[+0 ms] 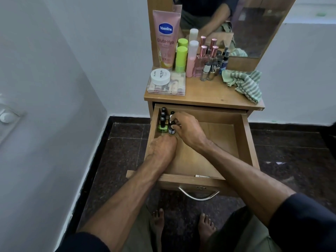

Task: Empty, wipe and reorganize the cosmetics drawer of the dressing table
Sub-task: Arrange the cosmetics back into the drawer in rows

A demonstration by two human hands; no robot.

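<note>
The wooden drawer of the dressing table stands pulled out. In its far left corner several nail polish bottles stand upright in rows, a green one in front. My right hand reaches in from the right and pinches a dark-capped bottle at the right of the group. My left hand lies inside the drawer just in front of the bottles, fingers pointing at them; its fingertips are hidden under my right hand. A green striped cloth lies crumpled on the tabletop at the right.
On the tabletop stand a pink Vaseline tube, green and pink bottles, perfume and polish bottles, and a clear box with a white jar on it. A mirror rises behind. My bare feet stand below the drawer handle.
</note>
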